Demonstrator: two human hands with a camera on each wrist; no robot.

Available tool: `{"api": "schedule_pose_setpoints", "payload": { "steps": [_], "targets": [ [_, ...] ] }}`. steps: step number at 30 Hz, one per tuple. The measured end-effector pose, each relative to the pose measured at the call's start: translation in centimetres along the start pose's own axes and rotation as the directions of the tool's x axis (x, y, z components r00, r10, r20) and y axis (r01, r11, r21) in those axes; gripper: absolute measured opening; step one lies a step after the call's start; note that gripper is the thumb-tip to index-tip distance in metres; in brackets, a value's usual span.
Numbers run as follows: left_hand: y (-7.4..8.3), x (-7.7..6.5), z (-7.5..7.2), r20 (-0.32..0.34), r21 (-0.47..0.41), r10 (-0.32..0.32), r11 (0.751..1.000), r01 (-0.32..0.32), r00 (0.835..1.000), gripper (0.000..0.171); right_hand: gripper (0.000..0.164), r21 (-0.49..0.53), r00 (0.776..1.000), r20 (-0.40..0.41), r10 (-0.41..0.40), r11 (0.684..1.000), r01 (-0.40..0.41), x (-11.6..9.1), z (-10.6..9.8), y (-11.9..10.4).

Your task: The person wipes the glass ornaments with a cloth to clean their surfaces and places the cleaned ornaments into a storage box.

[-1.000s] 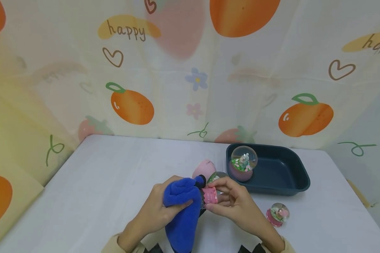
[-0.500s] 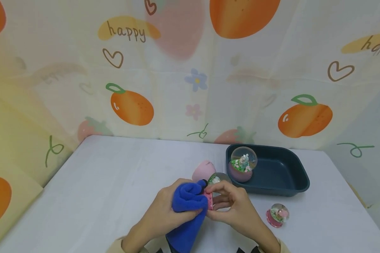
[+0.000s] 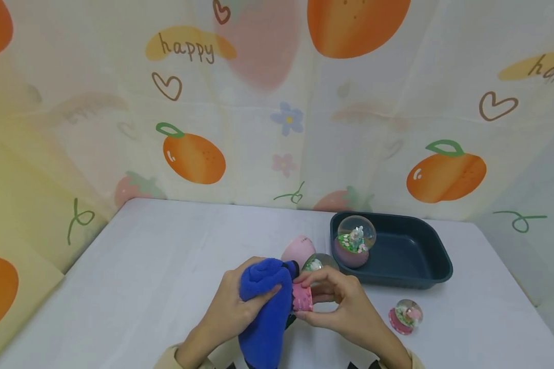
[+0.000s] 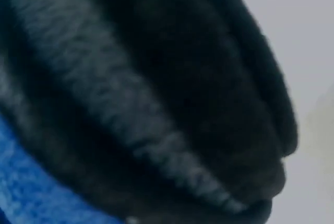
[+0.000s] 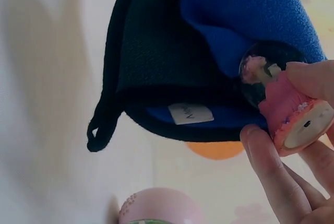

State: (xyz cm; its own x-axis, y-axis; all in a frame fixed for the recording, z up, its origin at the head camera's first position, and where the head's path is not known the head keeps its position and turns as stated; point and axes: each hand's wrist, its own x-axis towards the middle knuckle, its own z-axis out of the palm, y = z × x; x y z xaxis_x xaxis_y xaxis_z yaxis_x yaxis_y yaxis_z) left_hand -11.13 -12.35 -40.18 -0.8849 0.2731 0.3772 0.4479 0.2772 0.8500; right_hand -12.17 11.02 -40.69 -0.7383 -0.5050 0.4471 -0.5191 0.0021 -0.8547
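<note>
In the right hand (image 3: 341, 305), at lower centre, a pink-based globe (image 3: 302, 297) is clamped; it is touched by a blue cloth (image 3: 265, 320), gripped by the left hand (image 3: 228, 305). Just above, a tipped globe (image 3: 298, 249) is partly hidden. Right of centre, a purple-based globe (image 3: 352, 257) is held in a tray (image 3: 413, 246); at lower right, a loose globe (image 3: 405, 316) is seen.

Cloth (image 3: 264, 328) — blue w/ blk; globe base (image 3: 302, 298) — pink.

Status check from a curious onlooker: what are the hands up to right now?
Left hand gripping cloth. Right hand pinching small globe, held sideways at the cloth. Larger globe just beyond, nothing visibly blocking.
</note>
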Motion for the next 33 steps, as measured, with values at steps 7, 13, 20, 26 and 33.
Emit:
{"api": "schedule_pose_setpoints", "payload": {
  "steps": [7, 13, 20, 26, 33],
  "targets": [
    [0.0, 0.2, -0.5, 0.008, -0.088, -0.108, 0.990, 0.108, 0.994, 0.033, 0.035, 0.007, 0.999, 0.003, -0.051, 0.999, 0.051, -0.1, -0.1, 0.2],
    [0.2, 0.2, -0.8, 0.224, -0.163, -0.159, 0.967, 0.198, 0.962, 0.046, 0.035, -0.033, 0.990, -0.017, -0.139, 0.990, 0.139, -0.2, -0.1, 0.3],
    [0.5, -0.1, 0.0, 0.256, -0.034, -0.138, 0.988, 0.151, 0.957, 0.054, 0.038, -0.092, 0.975, -0.035, -0.220, 0.972, 0.216, -0.1, 0.3, 0.5],
    [0.7, -0.1, 0.2, 0.187, 0.004, -0.101, 0.995, 0.102, 0.977, 0.041, 0.037, -0.103, 0.977, -0.038, -0.209, 0.974, 0.204, -0.1, 0.2, 0.5],
    [0.4, 0.0, -0.2, 0.126, -0.018, -0.093, 0.995, 0.096, 0.988, 0.032, 0.035, -0.096, 0.984, -0.019, -0.175, 0.980, 0.173, -0.2, 0.1, 0.6]
  ]
}}
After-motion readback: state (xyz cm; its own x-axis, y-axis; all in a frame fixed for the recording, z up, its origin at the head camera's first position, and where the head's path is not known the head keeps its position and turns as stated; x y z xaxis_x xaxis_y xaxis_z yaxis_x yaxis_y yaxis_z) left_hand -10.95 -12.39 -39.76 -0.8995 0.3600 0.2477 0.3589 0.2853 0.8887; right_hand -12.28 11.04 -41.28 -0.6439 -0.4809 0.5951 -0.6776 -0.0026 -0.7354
